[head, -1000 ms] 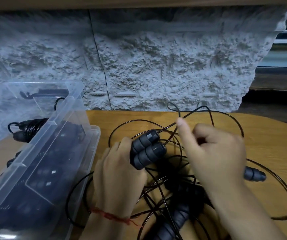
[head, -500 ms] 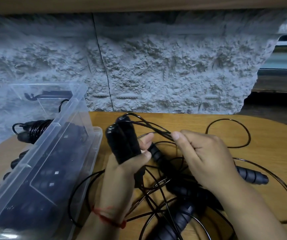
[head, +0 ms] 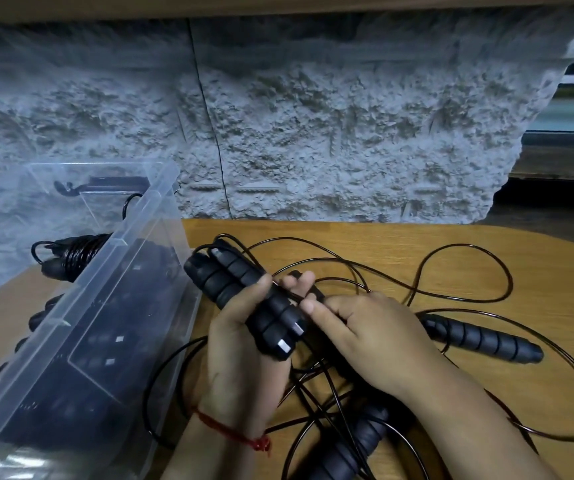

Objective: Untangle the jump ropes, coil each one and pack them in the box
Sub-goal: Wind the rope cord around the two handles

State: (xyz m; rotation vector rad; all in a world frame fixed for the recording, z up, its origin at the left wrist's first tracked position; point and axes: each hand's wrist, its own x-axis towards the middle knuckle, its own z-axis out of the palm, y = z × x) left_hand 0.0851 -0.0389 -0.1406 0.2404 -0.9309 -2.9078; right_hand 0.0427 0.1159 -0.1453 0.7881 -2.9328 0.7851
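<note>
My left hand (head: 240,344) grips a pair of black ribbed jump-rope handles (head: 240,292) side by side, slanting up to the left. My right hand (head: 368,337) lies just right of them, its fingertips pinching the thin black cord (head: 316,282) near the handles. More black cord (head: 465,271) loops in a tangle over the wooden table (head: 538,282). Another handle (head: 486,341) lies right of my right hand, and one more (head: 358,441) lies below my wrists. The clear plastic box (head: 81,306) stands at the left with dark coiled ropes inside.
A coiled rope bundle (head: 67,254) lies behind the box's raised lid. A rough grey stone wall (head: 313,133) rises right behind the table. The table's curved edge runs at the far right.
My left hand has tilted the two handles from pointing up to slanting left. My right hand has moved in close to them, drawing the cord along. The loops on the table have shifted.
</note>
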